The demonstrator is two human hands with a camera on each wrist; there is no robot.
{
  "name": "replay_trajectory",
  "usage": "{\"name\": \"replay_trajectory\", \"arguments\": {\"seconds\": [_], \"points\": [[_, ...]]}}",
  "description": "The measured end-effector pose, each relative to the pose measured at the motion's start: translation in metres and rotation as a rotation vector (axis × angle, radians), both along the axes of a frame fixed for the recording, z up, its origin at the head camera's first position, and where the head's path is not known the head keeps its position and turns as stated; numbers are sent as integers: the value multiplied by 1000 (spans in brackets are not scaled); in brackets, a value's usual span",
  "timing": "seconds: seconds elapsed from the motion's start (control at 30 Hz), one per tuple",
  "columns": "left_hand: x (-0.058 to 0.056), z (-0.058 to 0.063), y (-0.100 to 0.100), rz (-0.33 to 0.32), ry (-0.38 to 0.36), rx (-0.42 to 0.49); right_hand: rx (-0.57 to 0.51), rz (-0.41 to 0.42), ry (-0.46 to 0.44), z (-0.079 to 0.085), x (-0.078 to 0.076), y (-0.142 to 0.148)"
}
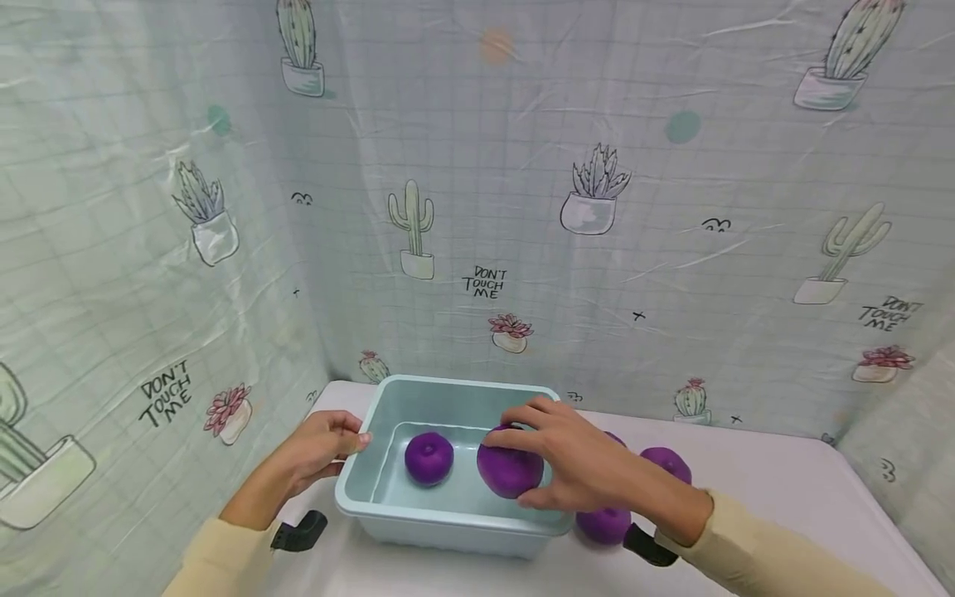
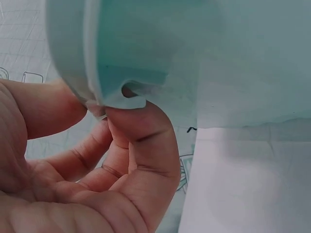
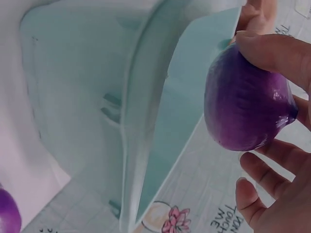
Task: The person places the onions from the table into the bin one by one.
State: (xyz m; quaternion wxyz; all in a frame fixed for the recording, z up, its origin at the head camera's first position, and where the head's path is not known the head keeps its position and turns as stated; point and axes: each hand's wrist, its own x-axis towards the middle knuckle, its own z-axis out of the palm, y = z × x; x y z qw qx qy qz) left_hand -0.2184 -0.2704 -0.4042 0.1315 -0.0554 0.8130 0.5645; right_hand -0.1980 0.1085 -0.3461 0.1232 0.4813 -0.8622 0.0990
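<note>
A pale blue-green plastic bin (image 1: 418, 516) stands on the table. My left hand (image 1: 317, 452) pinches its left rim; in the left wrist view the thumb and curled index finger (image 2: 153, 141) close on the bin's edge. Over the right half of the bin, my right hand (image 1: 570, 456) holds a purple onion (image 1: 507, 468) between thumb and fingers. The right wrist view shows the pointed tip of this held onion (image 3: 248, 102) near the palm. Another purple onion (image 1: 429, 458) lies on the bin floor, left of the held one.
Right of the bin, several purple onions lie on the white table (image 1: 783, 497), including one farther back (image 1: 666, 464) and one near the bin's corner (image 1: 604, 526), partly behind the right arm. A cactus-print curtain (image 1: 477, 207) rises behind the table and along the left.
</note>
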Motion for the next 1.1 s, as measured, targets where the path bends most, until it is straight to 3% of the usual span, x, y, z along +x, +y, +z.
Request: {"name": "replay_trajectory", "arguments": {"seconds": [0.47, 1.1], "points": [[1, 0, 2, 29, 11, -5, 104, 99, -139, -5, -27, -53], [3, 1, 3, 27, 10, 28, 245, 170, -177, -14, -46, -105]]}}
